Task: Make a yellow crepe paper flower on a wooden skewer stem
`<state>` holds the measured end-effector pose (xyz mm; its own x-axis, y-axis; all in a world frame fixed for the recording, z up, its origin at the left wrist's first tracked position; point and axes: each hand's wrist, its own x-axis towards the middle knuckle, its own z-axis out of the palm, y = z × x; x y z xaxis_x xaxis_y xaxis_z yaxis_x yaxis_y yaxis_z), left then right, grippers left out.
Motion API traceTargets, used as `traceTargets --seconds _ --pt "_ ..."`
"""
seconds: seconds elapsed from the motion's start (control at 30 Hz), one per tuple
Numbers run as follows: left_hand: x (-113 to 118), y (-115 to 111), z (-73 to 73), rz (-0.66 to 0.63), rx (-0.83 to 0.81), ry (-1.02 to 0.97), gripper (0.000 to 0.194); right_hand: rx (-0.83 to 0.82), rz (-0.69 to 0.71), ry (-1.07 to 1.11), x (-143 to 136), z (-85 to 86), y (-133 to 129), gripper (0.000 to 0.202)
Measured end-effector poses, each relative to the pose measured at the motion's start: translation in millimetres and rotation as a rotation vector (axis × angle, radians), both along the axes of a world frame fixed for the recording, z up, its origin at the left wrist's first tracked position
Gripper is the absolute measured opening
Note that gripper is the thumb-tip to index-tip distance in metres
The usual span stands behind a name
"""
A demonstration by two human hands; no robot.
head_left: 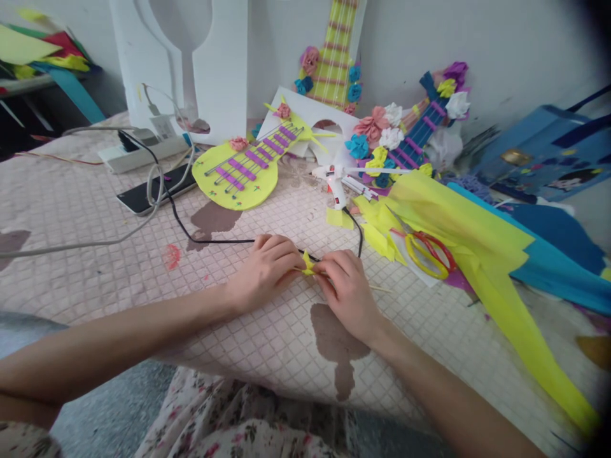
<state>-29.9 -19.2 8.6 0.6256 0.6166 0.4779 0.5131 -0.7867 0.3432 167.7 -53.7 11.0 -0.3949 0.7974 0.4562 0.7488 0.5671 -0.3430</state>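
Observation:
A small twisted piece of yellow crepe paper (308,263) is between my two hands, low over the quilted tablecloth. My left hand (268,268) is closed, with its fingertips pinching the paper's left end. From the other side, my right hand (347,287) pinches the same piece between thumb and fingers. The tip of a thin pale wooden stick (380,289) shows to the right of my right hand; the rest of it is hidden by the hand. Just beyond my hands runs a black cable (219,241) to a white hot glue gun (335,184).
Red and yellow scissors (429,253) lie on yellow crepe paper (458,216) at right, near a blue bag (544,152). Behind are a yellow paper guitar (210,168), a blue one (420,137), and white boards (220,70). A phone (138,196) and power strip (143,156) lie left.

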Motion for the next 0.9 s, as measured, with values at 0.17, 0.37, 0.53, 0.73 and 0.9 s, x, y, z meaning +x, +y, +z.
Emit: traceTargets --seconds 0.17,0.37,0.53,0.73,0.9 --pt "-0.1 0.3 0.3 0.023 0.009 -0.017 0.007 -0.045 0.027 0.111 1.0 1.2 -0.8 0.017" --pt "0.0 0.3 -0.8 0.039 -0.009 -0.011 0.006 0.012 0.027 0.071 1.2 -0.5 0.2 0.006" --pt "1.1 -0.8 1.7 0.026 -0.023 -0.001 0.005 0.043 0.018 -0.029 0.6 -2.0 0.9 0.007" --pt "0.3 -1.6 3.4 0.015 0.036 0.003 0.006 0.100 0.007 -0.138 -0.2 -0.6 -0.5 0.012" --pt "-1.8 -2.7 2.7 -0.003 0.062 0.079 0.012 0.119 0.028 -0.170 -1.3 -1.4 -1.8 0.012"
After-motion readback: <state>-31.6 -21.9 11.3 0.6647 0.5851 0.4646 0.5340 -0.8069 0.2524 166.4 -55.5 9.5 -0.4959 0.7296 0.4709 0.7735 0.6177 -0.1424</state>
